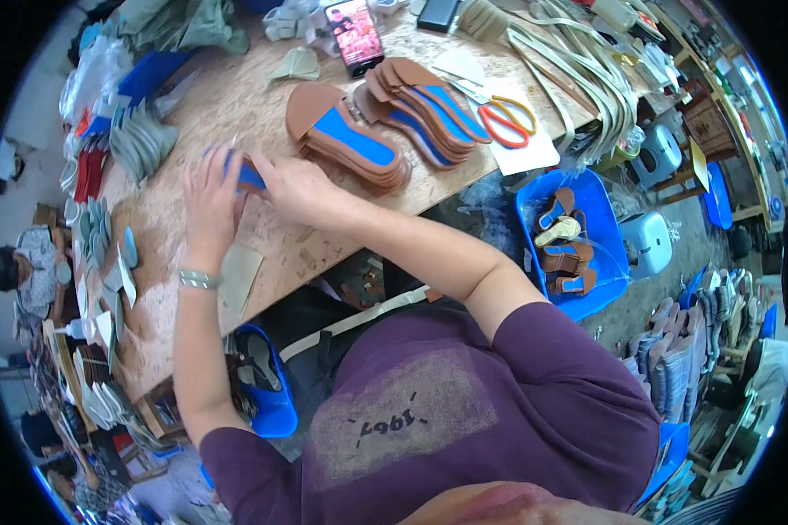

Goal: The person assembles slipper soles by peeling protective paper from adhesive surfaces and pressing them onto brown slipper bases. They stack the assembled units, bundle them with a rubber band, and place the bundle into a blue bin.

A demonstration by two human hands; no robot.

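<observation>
At a wood-topped desk [236, 105] in a crowded workshop, a person in a purple shirt [569, 367] handles a brown-and-blue piece [250, 175], held over the desk at 10 o'clock from the centre of the view. The left hand [208, 197] grips its left side, fingers stretched along it and thumb toward the body; the right hand [298, 188] pinches the opposite side between thumb and forefinger. Much of the piece is covered by the fingers, so its full outline and the exact fingertip contact cannot be made out. Just short of 12 o'clock lies a wide-toed stack of brown soles [363, 144] marked with blue, beside a second, fanned stack [425, 114] just past 12. A lit phone [356, 39] rests beyond them, near the desk's far side. Scissors [490, 131] with orange and yellow handles lie at 1 o'clock, partly over a white sheet [525, 159]; at 3 o'clock, off the desk, a blue basket [591, 304] holds more brown pieces. The step in hand appears to be close handwork on a single piece, away from both stacks. By that reading, the next move calls for a steady left hold while the right fingertips work along the edge.
</observation>
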